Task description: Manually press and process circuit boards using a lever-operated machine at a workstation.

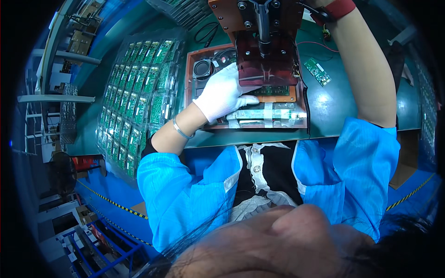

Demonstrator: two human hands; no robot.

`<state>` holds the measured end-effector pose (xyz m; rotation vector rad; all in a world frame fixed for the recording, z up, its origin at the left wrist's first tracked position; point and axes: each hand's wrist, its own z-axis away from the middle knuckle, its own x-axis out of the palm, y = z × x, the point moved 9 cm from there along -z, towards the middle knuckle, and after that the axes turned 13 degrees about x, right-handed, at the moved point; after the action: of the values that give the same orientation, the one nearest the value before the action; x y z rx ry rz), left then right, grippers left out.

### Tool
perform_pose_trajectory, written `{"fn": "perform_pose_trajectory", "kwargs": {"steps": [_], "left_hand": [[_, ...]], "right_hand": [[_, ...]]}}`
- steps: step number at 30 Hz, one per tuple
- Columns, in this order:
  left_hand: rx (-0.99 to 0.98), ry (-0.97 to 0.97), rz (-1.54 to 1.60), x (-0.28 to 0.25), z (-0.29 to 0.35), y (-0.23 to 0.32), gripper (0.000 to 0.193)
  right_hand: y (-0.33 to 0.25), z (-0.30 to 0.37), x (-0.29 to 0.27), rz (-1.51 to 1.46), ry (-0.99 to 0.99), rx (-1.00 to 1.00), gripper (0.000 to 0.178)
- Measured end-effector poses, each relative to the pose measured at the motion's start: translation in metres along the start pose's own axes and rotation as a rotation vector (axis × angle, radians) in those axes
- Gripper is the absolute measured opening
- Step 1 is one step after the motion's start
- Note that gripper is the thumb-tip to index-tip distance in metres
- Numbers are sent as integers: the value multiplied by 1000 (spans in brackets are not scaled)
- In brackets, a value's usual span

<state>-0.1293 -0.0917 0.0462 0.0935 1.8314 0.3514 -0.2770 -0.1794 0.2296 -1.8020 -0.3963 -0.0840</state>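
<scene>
My left hand point(223, 91), in a white glove, lies over an orange-framed test fixture point(190, 85) under a press head. Its thumb is stretched out along the near side of a green circuit board point(273, 91) seated in an orange holder point(278, 98). The other fingertips pass behind a dark red tinted shield point(266, 65) and are partly hidden. My right forearm point(364, 69) reaches up beside the press point(264, 23), with a red band at the wrist. The right hand itself is beyond the upper edge of the picture.
Clear trays point(155, 95) filled with green circuit boards stand on the left of the green table point(333, 113). A loose circuit board point(317, 72) lies right of the fixture. A round black speaker point(202, 69) sits in the fixture, and more stacked trays point(183, 10) are behind.
</scene>
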Motion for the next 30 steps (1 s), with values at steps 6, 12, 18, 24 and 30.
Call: {"fn": "perform_pose_trajectory", "kwargs": {"steps": [6,12,18,24,30], "left_hand": [[98,-2,-51,1,0,12,60],[150,2,-57,-4,5,26,67],[121,-101,-42,10,6,30,73],[156,-53,-72,9,9,38,72],[128,-46,-114,-1,23,39,70]], "right_hand": [[-2,0,0,7,13,-5,14],[-1,0,-1,16,28,-1,15],[8,-6,-7,-64,54,-7,16],[-2,1,-1,11,45,1,16],[-27,23,-6,36,140,-67,17]]}}
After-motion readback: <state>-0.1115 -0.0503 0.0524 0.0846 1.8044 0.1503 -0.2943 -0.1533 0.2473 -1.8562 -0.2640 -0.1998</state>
